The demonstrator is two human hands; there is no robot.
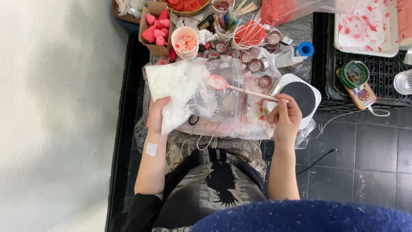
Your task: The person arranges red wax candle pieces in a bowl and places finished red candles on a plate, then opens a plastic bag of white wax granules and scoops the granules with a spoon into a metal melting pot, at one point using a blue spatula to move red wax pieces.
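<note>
Left hand (158,112) grips a bag (193,92) of white flakes; right hand (285,116), at three o'clock, pinches a spoon (240,88) over it.

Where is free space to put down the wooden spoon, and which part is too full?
Free: the round black top of the white hot plate, beside the right hand, and the dark tiled floor right of it. Crowded: behind the clear plastic bag of white flakes, small round tins stand close together.

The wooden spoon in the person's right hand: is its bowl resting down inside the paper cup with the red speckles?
No: the wooden spoon, held by the right hand, has its bowl at the plastic bag, apart from the paper cup.
</note>
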